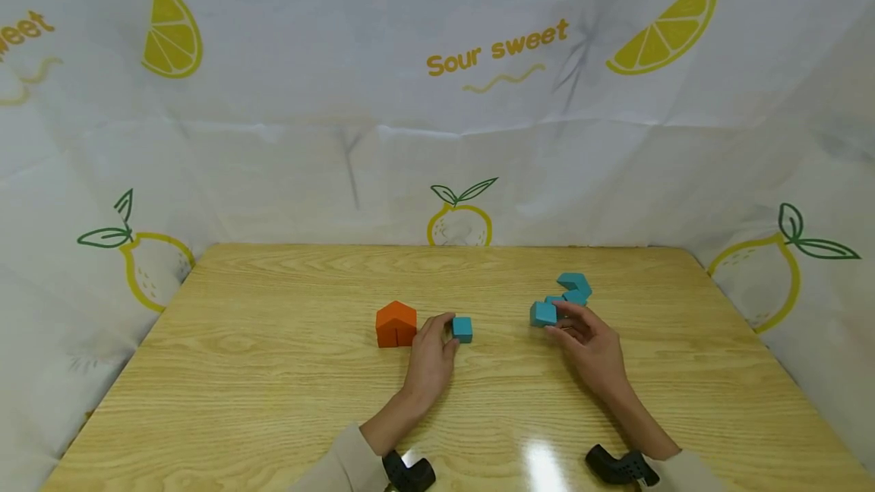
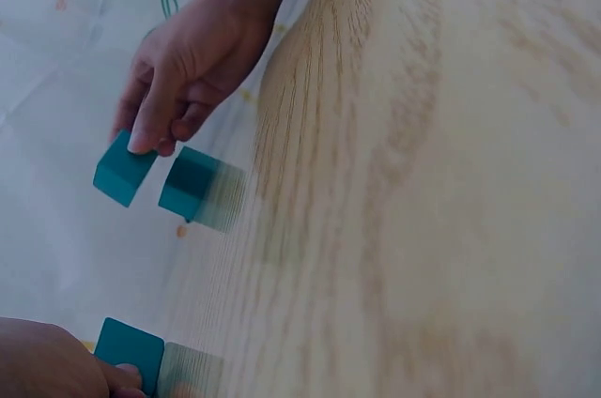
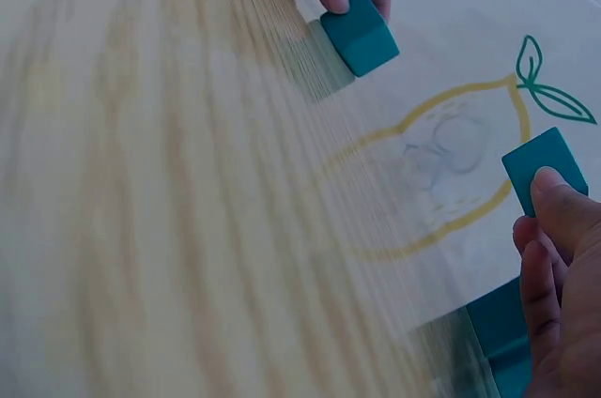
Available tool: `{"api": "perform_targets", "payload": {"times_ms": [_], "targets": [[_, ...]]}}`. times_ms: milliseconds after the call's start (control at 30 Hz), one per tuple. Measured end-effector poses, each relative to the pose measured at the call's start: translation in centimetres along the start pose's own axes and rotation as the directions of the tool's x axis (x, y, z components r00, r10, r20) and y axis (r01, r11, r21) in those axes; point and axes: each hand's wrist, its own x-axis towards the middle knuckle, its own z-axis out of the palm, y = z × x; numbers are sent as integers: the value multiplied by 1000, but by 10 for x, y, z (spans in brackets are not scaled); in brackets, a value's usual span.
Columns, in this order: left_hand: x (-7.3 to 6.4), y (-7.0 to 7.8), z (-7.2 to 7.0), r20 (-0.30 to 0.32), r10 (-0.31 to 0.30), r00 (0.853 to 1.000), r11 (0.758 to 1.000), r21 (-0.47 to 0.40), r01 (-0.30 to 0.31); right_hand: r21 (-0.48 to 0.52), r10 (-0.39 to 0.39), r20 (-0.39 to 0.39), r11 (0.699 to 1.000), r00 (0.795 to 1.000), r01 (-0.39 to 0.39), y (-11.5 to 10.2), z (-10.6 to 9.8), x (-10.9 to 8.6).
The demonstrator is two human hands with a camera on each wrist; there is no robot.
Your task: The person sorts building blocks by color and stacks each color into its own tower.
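Observation:
My left hand pinches a small blue cube between thumb and fingers, low at the tabletop; in the right wrist view the thumb lies along the cube's side. To the right, my right hand holds another blue block, this one raised off the table, thumb against one face. In the left wrist view a separate blue block sits on the table just beyond the held one. Behind the right fingers, more blue blocks are grouped, partly hidden by that hand.
Orange blocks stand together in a house-like shape, close beside the left hand's outer side. All lie on a wood-grain table. A white lemon-print cloth hangs behind the table's far edge.

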Motion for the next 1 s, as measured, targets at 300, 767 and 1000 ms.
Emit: {"api": "perform_targets", "payload": {"times_ms": [300,767,1000], "targets": [[0,-2,1,-3,1,1000,1000,5,-1,34,-64,59,997,996,62,3,25,8],[2,-1,1,-3,3,1000,1000,8,-3,-77,-78,181,993,980,93,-5,47,15],[3,-1,0,-7,-9,1000,1000,24,10,-95,-4,238,995,971,28,-11,55,18]]}}
